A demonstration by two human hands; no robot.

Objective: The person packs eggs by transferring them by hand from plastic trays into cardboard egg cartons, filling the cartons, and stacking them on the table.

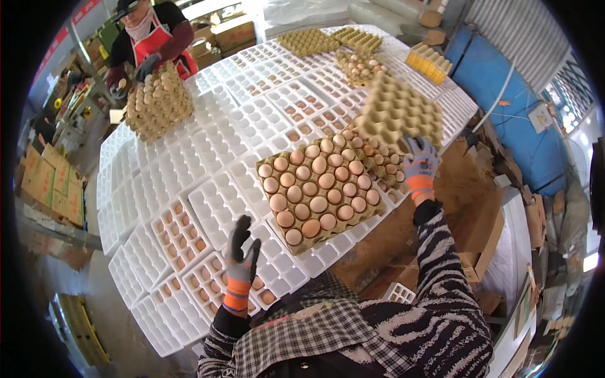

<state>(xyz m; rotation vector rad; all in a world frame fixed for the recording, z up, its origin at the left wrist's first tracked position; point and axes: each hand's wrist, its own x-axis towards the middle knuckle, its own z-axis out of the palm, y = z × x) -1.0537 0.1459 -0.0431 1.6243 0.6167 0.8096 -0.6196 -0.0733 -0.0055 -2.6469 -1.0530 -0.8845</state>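
Observation:
My right hand [422,165], in a grey and orange work glove, grips the near edge of a moulded-pulp egg tray [401,108] with no eggs in its cups. That tray is tilted and slightly blurred, above a pulp tray of eggs [385,158] that it partly hides. Fingers apart and holding nothing, my left hand [240,267] hovers over white foam egg trays [220,201]. Between my hands lies a pulp tray [295,248] filled with brown and pinkish eggs [318,204]. Several eggs [179,231] sit in foam cells left of my left hand.
Across the table, a person in a red apron [156,42] handles a stack of egg-filled pulp trays [158,104]. More pulp trays [309,42] lie at the far end, near a yellow stack [427,64]. Cardboard boxes [477,250] stand at the right, below the table edge.

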